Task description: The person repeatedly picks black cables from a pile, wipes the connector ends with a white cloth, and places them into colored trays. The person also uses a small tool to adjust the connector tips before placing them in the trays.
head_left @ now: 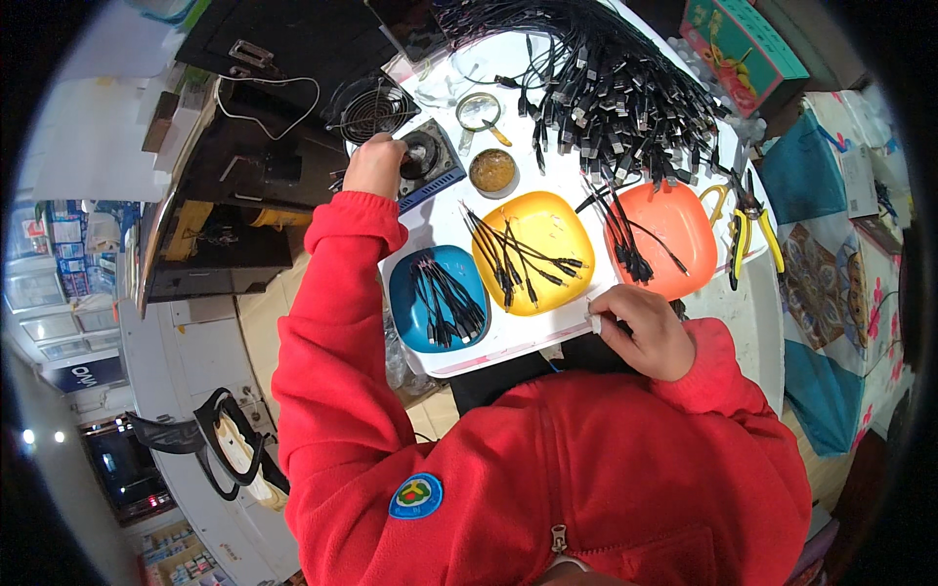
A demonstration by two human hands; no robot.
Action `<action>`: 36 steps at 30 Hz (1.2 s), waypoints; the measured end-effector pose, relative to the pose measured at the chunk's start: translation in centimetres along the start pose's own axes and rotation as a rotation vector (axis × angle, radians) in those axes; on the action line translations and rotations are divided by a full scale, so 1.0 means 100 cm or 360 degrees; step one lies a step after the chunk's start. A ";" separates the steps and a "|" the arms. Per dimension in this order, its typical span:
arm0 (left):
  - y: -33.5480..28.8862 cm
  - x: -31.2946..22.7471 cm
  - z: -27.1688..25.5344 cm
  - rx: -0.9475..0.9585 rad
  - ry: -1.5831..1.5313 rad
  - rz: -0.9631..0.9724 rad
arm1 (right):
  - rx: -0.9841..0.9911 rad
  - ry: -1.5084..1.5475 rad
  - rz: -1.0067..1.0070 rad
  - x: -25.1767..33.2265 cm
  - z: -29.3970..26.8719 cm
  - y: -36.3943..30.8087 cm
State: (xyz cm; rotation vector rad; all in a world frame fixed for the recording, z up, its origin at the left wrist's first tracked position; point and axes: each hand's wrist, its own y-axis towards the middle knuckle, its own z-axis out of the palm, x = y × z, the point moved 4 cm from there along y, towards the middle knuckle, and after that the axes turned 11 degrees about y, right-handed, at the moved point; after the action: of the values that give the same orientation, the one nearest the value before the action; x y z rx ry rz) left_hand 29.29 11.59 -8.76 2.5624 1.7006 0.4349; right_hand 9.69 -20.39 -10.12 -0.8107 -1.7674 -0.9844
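Observation:
My left hand (376, 166) is closed beside a blue-and-dark boxy device (430, 166) with a round dark top. What its fingers hold, if anything, is hidden. My right hand (647, 332) is closed in a pinch at the near table edge, below the orange tray (696, 234). A small whitish piece (594, 321) shows at its fingertips, too small to name. Short black cables with plugs lie in the orange tray, the yellow tray (552, 220) and the blue tray (405, 311). A round tin (492, 171) of amber material stands right of the device.
A large heap of black USB cables (616, 98) covers the table's far side. A magnifying glass (478, 113) lies left of it, near a round fan grille (376, 109). Yellow-handled pliers (745, 234) lie at the right edge. A green-and-pink box (738, 59) stands at far right.

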 end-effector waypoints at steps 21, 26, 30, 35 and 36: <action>-0.207 -0.119 -0.240 -0.0799 -0.2186 -0.0601 | 0.0229 0.0322 -0.0148 0.097 0.047 -0.032; -0.166 -0.244 -0.229 -0.0389 -0.3113 -0.0343 | 0.0300 0.0552 -0.0208 0.128 0.057 -0.053; -0.156 -0.267 -0.230 -0.0445 -0.3032 0.0093 | -0.0370 0.1138 0.0145 0.123 -0.016 -0.107; -0.169 -0.211 -0.182 -0.0368 -0.2630 -0.0364 | -0.0982 0.0079 -0.0527 0.172 -0.134 -0.230; -0.175 -0.199 -0.165 -0.0286 -0.2607 -0.0525 | -0.1144 0.0071 -0.0215 0.163 -0.139 -0.250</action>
State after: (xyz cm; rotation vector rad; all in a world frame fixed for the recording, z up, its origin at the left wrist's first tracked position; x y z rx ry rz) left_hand 2.20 -1.54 -0.29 1.3825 1.1189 -1.1254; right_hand -11.60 -42.52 1.82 -1.0971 -1.4354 -1.7586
